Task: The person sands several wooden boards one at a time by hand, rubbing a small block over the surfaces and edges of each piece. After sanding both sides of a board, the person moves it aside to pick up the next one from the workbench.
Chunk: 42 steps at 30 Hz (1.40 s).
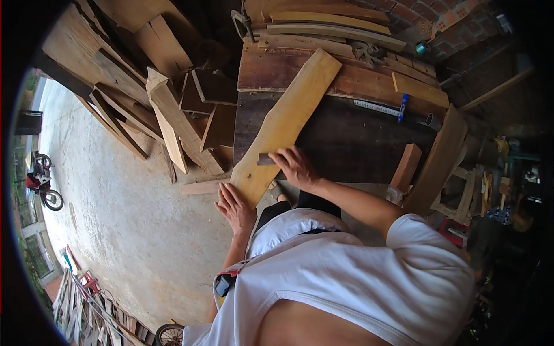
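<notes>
A long yellowish wooden board with curved edges lies at a slant over the workbench, its near end reaching past the bench edge towards my body. My left hand rests at the near end's left edge, fingers stretched out and slightly spread against the wood. In my right hand is a small dark flat block, pinched between thumb and fingers and held over the face of the board. The fingers cover the block's right part. A dark spot marks the board between my two hands.
On the dark workbench lie a white ruler, a blue marker and a reddish wood block. Curved planks line its far side. Leaning planks crowd the left. A motorbike stands beyond the concrete floor.
</notes>
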### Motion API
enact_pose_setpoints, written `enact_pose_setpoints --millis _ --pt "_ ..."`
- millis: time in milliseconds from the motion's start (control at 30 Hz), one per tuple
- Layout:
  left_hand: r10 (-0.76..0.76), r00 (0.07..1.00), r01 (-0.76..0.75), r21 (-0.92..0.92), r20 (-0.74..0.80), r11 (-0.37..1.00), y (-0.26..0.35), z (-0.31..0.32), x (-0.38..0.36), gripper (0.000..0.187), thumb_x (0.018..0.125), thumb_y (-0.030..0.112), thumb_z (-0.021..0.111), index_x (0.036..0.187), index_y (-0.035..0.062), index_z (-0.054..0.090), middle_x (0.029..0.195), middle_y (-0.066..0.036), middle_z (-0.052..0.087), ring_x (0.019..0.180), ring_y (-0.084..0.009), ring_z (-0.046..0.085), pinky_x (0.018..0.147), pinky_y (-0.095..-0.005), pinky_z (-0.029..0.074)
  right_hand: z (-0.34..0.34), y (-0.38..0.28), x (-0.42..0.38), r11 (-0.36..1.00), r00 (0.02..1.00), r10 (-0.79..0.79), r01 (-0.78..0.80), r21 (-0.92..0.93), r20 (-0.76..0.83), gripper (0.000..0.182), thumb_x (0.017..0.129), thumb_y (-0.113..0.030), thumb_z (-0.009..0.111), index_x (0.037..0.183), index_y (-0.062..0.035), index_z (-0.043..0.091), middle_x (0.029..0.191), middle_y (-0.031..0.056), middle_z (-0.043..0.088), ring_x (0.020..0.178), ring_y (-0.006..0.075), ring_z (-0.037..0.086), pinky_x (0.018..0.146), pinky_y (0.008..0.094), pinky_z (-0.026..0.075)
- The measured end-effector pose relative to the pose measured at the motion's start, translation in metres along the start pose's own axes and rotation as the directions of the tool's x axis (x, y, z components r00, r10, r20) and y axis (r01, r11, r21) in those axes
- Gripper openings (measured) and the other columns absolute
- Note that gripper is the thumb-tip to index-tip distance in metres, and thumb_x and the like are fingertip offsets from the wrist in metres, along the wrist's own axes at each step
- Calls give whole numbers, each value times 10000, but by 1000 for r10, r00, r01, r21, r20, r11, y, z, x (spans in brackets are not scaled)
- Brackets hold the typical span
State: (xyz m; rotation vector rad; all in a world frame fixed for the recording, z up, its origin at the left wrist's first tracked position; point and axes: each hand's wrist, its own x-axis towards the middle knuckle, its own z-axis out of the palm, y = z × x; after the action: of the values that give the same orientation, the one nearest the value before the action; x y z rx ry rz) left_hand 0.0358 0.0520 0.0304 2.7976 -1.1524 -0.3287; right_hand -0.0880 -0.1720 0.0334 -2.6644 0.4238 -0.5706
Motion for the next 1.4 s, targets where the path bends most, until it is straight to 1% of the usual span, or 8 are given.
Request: enact_pose_setpoints --millis 100,233,400,500,833,1100,1333,1400 --pt "-3 999 4 -13 54 1000 0 -5 2 1028 767 180 758 1573 -87 179 1647 -287 176 1523 -436 193 1190 -657 154 -8 6 -3 977 971 -203 194 83 124 496 858 -69 599 1353 -91 595 1194 98 561 1108 296 544 973 426 456" --pt "22 999 -23 27 46 999 -3 0 2 1043 765 167 759 1571 -102 155 1652 -304 139 1529 -449 165 1187 -661 151 -51 142 65 960 963 125 -179 -217 -240 498 828 48 600 1311 -71 609 1165 112 559 1065 342 535 954 437 456" --pt "24 996 -27 38 81 999 2 1 -2 1078 714 12 737 1625 65 164 1628 -366 64 1499 -552 117 1129 -717 179 -74 267 90 704 749 473 -638 -313 -464 367 939 -84 615 1302 -48 575 1168 170 546 1090 398 528 939 499 446" --pt "144 980 -129 -109 141 986 -10 -22 -1 1103 683 9 732 1632 125 182 1596 -354 152 1464 -547 189 1107 -698 237 -54 249 52 544 370 648 -837 63 -666 411 945 -88 617 1345 -60 527 1203 233 508 1120 424 523 976 532 422" --pt "336 938 -211 -624 88 752 -28 -78 35 966 586 50 740 1506 167 472 1429 -249 461 1342 -470 421 1139 -559 348 -75 100 -88 700 701 576 -688 -190 -420 523 908 -71 667 1411 -95 524 1242 153 533 1131 371 513 962 496 430" --pt "580 750 -661 -381 -316 647 128 -123 242 889 637 212 898 1449 223 534 1405 -214 518 1285 -449 490 1082 -551 407 -127 120 -113 574 571 617 -797 -188 -541 477 950 -200 647 1407 -116 537 1325 144 515 1172 348 493 987 509 388" --pt "684 667 -699 70 -295 712 260 -146 426 923 646 380 910 1462 328 481 1384 -87 566 1275 -394 523 962 -617 454 -213 176 -229 -48 30 618 -996 -76 -786 593 932 -375 667 1445 -120 516 1404 208 464 1294 436 426 1038 584 335" --pt "718 667 -705 141 -199 694 292 -144 475 959 658 328 915 1490 345 439 1429 -81 524 1317 -386 482 1003 -621 429 -235 184 -268 -384 -296 699 -923 6 -651 971 830 -611 725 1590 -161 323 1538 242 349 1410 476 327 1125 641 256"
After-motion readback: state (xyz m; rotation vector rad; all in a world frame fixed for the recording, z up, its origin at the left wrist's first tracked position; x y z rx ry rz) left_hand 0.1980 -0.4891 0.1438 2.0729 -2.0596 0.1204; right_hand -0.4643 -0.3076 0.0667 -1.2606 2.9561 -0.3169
